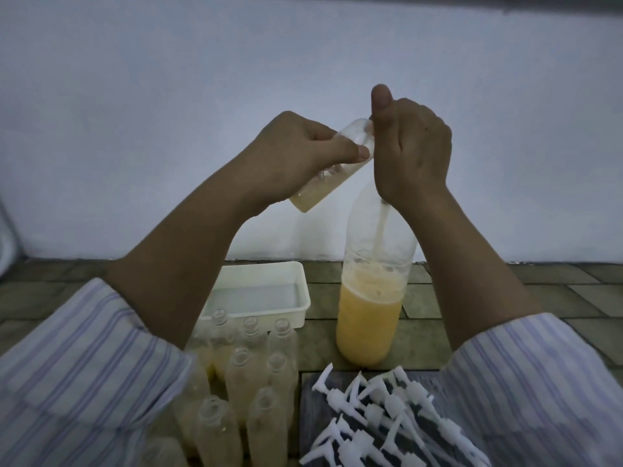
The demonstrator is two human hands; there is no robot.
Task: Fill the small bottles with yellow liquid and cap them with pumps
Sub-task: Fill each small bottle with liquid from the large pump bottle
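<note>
Left hand point(296, 153) holds a small bottle point(332, 166) raised and tilted, mouth up-right, base down-left; fingers clamped round its upper half, thumb across the front. A little yellow liquid pooled at its base. Right hand point(409, 156) closed in a fist right at the bottle's mouth, thumb up, gripping a pump on top of the big bottle point(371, 291); the pump itself is hidden in the fist, its tube point(382, 227) runs down into the liquid. Big bottle upright on the surface point(505, 298), roughly half full, yellow. White tray point(266, 298) left of it. Open small bottles point(242, 392) clustered bottom centre, several part-filled. White pumps point(377, 419) piled on a dark mat bottom right. Striped sleeves point(77, 375) both sides.
</note>
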